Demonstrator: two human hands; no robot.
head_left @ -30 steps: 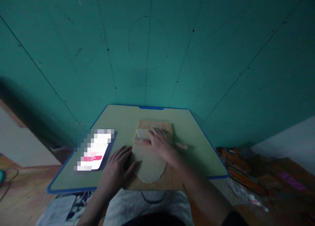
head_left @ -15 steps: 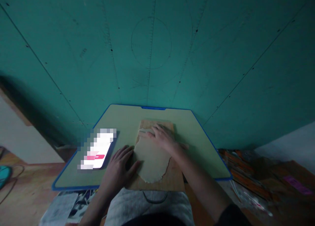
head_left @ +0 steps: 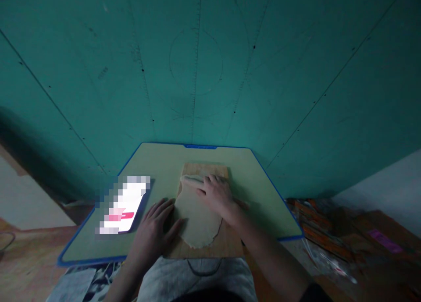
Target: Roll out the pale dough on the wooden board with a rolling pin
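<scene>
A thin, pale sheet of dough [head_left: 199,221] lies on a wooden board [head_left: 226,245], its edge ragged at the near side. Across the dough's far part lies a slim wooden rolling pin [head_left: 193,181]. My right hand [head_left: 217,192] is closed over the pin's middle, hiding much of it; the far end shows past my wrist. At the board's left edge rests my left hand [head_left: 158,223], fingers stretched toward the tabletop and thumb against the dough.
The board sits on a pale tabletop [head_left: 161,157] with a blue rim. On its left lies a phone [head_left: 126,205] with a lit, partly blurred screen. A green wall [head_left: 197,74] rises behind. Cardboard [head_left: 378,236] and clutter are on the floor at right.
My right hand has drawn back slightly toward me over the pin, its fingers more curled. My left hand keeps its place by the board. The whole view has shifted a little.
</scene>
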